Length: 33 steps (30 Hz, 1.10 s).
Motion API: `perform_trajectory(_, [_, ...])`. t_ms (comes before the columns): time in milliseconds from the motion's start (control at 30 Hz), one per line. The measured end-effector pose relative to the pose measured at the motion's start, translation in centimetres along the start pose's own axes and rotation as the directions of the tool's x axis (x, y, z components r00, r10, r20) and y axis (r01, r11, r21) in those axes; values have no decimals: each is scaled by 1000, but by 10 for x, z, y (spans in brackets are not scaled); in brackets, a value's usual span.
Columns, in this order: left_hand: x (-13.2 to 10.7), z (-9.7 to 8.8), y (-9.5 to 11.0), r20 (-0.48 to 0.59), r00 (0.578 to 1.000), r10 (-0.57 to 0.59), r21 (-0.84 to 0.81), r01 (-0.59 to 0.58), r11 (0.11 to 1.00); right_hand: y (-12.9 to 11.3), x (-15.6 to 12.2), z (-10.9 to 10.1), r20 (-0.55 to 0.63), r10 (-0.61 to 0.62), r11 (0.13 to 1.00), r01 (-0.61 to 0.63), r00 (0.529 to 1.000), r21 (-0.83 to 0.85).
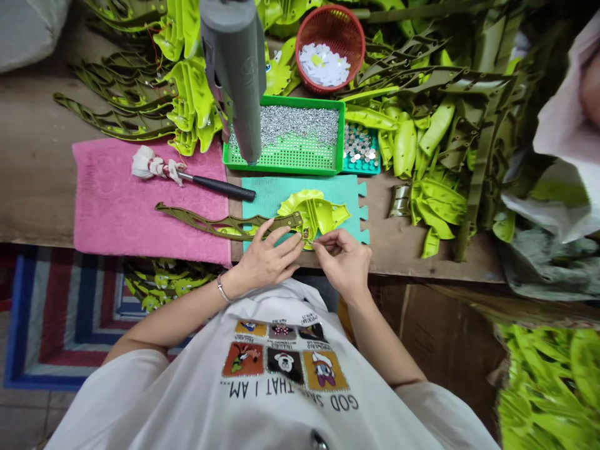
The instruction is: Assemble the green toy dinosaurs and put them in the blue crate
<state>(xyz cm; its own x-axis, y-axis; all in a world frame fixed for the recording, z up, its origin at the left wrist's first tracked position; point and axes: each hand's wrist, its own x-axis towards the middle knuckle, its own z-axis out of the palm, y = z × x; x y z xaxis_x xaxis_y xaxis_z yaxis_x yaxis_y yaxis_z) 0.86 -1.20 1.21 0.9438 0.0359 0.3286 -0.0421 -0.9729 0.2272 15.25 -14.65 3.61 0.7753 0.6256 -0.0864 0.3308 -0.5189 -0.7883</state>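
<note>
A long olive-green plastic frame piece (206, 222) lies across the pink towel (112, 200) and the teal foam mat (272, 190), joined at its right end to a bright lime-green shell part (319, 212). My left hand (267, 259) rests on the frame's right end, fingers spread flat and pressing it down. My right hand (344, 259) pinches a tiny metal piece, probably a screw, at the joint (307, 234) between the two parts. Both hands are at the table's front edge.
A grey pillar-like tool (237, 69) hangs over a green tray of small metal screws (295, 134). Behind it stand a red basket of white discs (330, 47) and a teal tray of silver caps (360, 150). A black-handled tool with a cloth-wrapped head (187, 175) lies on the towel. Piles of green parts (431, 125) surround these.
</note>
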Motion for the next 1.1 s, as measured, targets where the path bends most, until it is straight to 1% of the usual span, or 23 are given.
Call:
perform_trajectory(100, [0, -1, -3, 8, 1000, 11, -15, -11, 1000, -1, 3, 1, 40, 75, 995, -77, 996, 67])
perform_trajectory(233, [-2, -4, -7, 19, 1000, 25, -15, -25, 1000, -1, 8, 3, 66, 99, 989, -106, 993, 101])
perform_trajectory(433, [-2, -2, -5, 64, 998, -6, -39, 8, 999, -3, 11, 2, 85, 102, 989, -110, 991, 100])
perform_trajectory(633, [0, -1, -2, 29, 999, -32, -35, 33, 999, -5, 10, 1, 86, 113, 986, -122, 990, 112])
perform_trajectory(833, [1, -1, 0, 37, 996, -79, -86, 82, 993, -6, 11, 1, 95, 129, 979, -142, 987, 145])
perform_trajectory(1000, [4, 1, 2, 46, 992, -118, -100, 122, 988, -3, 12, 3, 101, 133, 975, -148, 986, 165])
perform_trajectory(1100, [3, 2, 2, 33, 991, -132, -89, 135, 987, -1, 12, 4, 99, 127, 975, -142, 987, 173])
